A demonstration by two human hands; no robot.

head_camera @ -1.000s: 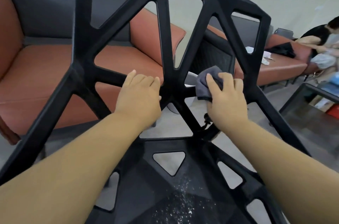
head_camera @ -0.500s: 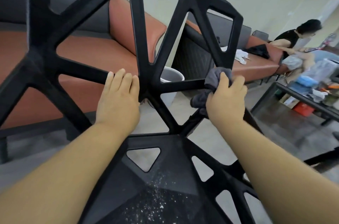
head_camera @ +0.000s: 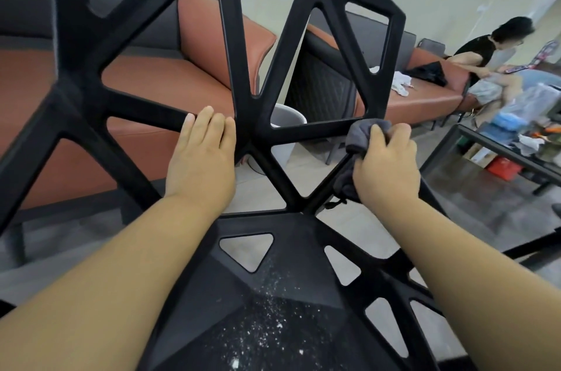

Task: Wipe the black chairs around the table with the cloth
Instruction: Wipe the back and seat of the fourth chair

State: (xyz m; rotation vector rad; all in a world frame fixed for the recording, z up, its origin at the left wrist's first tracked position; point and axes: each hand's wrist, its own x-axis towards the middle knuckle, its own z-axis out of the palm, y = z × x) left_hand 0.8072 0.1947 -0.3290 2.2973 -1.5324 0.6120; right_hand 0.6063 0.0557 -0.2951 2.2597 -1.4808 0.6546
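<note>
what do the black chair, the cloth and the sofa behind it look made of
The black chair is probably moulded plastic: matte, finely textured, with one-piece struts and rounded cut-outs. The cloth is soft grey fabric, maybe microfibre, and bunches in the right hand. The sofa looks like orange leather or faux leather, smooth with a slight sheen.

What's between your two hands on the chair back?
In the head view, only black chair struts: the left hand and right hand with the cloth flank a strut junction; a white bin shows through the gaps.
</note>
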